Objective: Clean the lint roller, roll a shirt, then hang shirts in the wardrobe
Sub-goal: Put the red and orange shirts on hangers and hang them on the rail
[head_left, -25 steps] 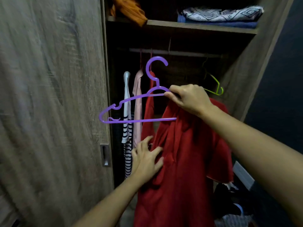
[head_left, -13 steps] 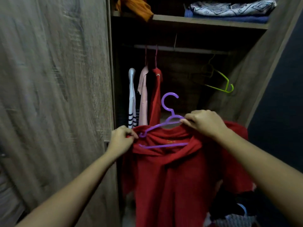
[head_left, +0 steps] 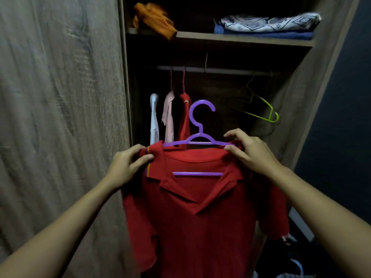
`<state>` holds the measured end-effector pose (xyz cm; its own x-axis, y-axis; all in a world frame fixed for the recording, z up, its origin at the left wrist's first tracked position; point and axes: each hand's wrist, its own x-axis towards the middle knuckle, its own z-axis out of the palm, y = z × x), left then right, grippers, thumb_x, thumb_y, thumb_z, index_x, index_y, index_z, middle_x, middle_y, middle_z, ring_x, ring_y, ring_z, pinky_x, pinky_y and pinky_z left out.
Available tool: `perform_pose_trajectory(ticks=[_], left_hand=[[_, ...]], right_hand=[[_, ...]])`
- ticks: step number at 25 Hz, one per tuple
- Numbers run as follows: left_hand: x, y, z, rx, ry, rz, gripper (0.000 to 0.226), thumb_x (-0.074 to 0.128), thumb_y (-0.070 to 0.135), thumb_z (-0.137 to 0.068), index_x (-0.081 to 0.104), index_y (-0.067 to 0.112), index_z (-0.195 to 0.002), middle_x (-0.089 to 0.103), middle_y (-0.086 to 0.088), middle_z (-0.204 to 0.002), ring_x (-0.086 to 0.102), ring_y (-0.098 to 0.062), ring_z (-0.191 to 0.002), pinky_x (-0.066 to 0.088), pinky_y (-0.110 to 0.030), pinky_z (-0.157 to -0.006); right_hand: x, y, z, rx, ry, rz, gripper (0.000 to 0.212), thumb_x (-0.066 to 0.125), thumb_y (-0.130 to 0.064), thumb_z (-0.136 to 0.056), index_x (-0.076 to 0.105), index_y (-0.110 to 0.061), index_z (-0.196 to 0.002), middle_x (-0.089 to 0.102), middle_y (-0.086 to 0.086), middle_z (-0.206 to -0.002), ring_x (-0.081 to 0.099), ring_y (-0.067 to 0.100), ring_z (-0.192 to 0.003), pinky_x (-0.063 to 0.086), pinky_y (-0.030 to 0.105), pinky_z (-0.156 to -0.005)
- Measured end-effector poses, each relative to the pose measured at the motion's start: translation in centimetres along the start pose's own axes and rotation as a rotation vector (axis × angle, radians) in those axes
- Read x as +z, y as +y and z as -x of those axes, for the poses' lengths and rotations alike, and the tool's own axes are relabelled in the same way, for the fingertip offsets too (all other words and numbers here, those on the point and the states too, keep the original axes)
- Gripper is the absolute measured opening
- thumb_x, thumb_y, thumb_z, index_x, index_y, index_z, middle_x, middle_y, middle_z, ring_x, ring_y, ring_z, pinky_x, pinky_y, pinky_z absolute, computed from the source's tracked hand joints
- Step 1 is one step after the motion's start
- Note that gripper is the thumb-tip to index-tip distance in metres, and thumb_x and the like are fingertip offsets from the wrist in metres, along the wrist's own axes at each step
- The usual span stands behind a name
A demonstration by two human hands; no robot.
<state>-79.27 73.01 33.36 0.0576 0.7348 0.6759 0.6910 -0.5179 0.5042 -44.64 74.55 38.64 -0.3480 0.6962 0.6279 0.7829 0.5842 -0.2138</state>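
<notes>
The purple hanger's shoulders are hidden inside the red shirt. The left hand pinches the collar; the right hand pinches the opposite shoulder. Between them the shirt hangs before the open wardrobe, whose lower interior is too dark to read.

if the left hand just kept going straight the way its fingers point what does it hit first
The left hand points up and rightward, with its grip already on the red polo shirt. Beyond the collar, probably the hung white garment, though depth is unclear.
</notes>
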Motion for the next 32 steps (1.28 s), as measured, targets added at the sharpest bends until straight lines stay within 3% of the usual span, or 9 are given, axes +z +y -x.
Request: perform_pose_trajectory(ticks=[6,9,11,15,19,22,25,28,32], left_hand=[[-2.5,-1.1,-1.3,-0.104,0.055,0.066,0.018,0.057,0.062,-0.068,0.062,0.049,-0.079,0.066,0.017,-0.082,0.055,0.006,-0.067,0.044,-0.023,-0.067],[-2.4,-0.7,-1.4,-0.092,0.031,0.059,0.019,0.058,0.063,-0.066,0.063,0.052,-0.080,0.067,0.019,-0.086,0.057,0.005,-0.071,0.046,-0.023,-0.070],[-2.0,0.0,-1.6,-0.113,0.017,0.032,0.021,0.057,0.065,-0.065,0.063,0.050,-0.079,0.068,0.014,-0.082,0.061,-0.001,-0.074,0.047,-0.028,-0.073],[0.4,2.7,-1.8,-0.171,0.106,-0.183,0.043,0.054,0.064,-0.068,0.069,0.029,-0.087,0.072,-0.002,-0.079,0.067,-0.023,-0.080,0.043,-0.031,-0.067],[5.0,7.6,-2.0,-0.126,0.098,-0.356,0.040,0.057,0.057,-0.080,0.067,0.020,-0.091,0.072,-0.012,-0.084,0.066,-0.035,-0.084,0.044,-0.037,-0.063],[7.5,11.1,-3.0,-0.103,0.074,-0.413,0.034,0.051,0.049,-0.088,0.061,0.019,-0.100,0.071,-0.008,-0.095,0.064,-0.032,-0.093,0.040,-0.035,-0.065],[9.3,12.8,-4.4,-0.088,-0.047,-0.410,0.042,0.039,0.053,-0.092,0.055,0.022,-0.114,0.067,-0.005,-0.109,0.060,-0.031,-0.105,0.044,-0.037,-0.077],[10.7,11.9,-7.5,-0.175,-0.155,-0.128,0.063,0.025,0.066,-0.088,0.053,0.024,-0.125,0.061,-0.004,-0.126,0.053,-0.027,-0.121,0.043,-0.040,-0.097],[13.4,6.6,-15.8,-0.172,0.035,-0.103,0.056,0.046,0.031,-0.094,0.034,0.000,-0.140,0.038,-0.019,-0.145,0.032,-0.028,-0.137,0.022,-0.033,-0.112]], right_hand=[[-0.6,3.7,1.8,0.154,-0.065,-0.214,0.021,0.046,-0.018,-0.097,0.066,-0.018,-0.104,0.067,-0.005,-0.098,0.058,-0.003,-0.092,0.036,0.002,-0.077],[0.3,4.4,1.7,0.357,-0.007,-0.441,0.022,0.042,-0.014,-0.098,0.063,-0.012,-0.091,0.062,0.002,-0.086,0.054,-0.008,-0.075,0.039,0.009,-0.069],[0.9,4.9,1.5,0.461,0.037,-0.335,0.020,0.043,-0.013,-0.097,0.062,-0.009,-0.092,0.061,0.006,-0.089,0.057,0.007,-0.085,0.040,0.020,-0.072],[1.7,2.0,0.1,0.227,0.149,-0.061,0.032,0.057,-0.006,-0.087,0.051,0.000,-0.118,0.055,0.015,-0.113,0.055,0.026,-0.106,0.038,0.029,-0.091],[3.3,-4.3,-2.1,0.520,-0.329,-0.724,0.032,0.043,-0.026,-0.097,0.045,-0.004,-0.121,0.062,0.011,-0.107,0.064,0.024,-0.099,0.046,0.023,-0.074],[4.2,-3.8,-4.2,0.694,-0.278,-1.006,0.034,0.033,-0.027,-0.100,0.055,-0.010,-0.081,0.063,-0.003,-0.072,0.060,0.004,-0.066,0.043,0.013,-0.060],[3.9,-1.2,-6.6,0.849,-0.152,-1.108,0.029,0.038,-0.029,-0.098,0.050,-0.020,-0.074,0.054,-0.007,-0.073,0.050,0.005,-0.068,0.037,0.020,-0.064],[3.2,1.6,-9.0,0.936,-0.168,-1.112,0.025,0.044,-0.027,-0.096,0.052,-0.020,-0.073,0.056,-0.006,-0.067,0.050,0.008,-0.066,0.036,0.023,-0.061],[3.0,4.6,-12.7,0.929,-0.175,-0.851,0.020,0.059,-0.021,-0.085,0.051,-0.013,-0.069,0.048,0.003,-0.051,0.043,0.016,-0.053,0.035,0.024,-0.052]])
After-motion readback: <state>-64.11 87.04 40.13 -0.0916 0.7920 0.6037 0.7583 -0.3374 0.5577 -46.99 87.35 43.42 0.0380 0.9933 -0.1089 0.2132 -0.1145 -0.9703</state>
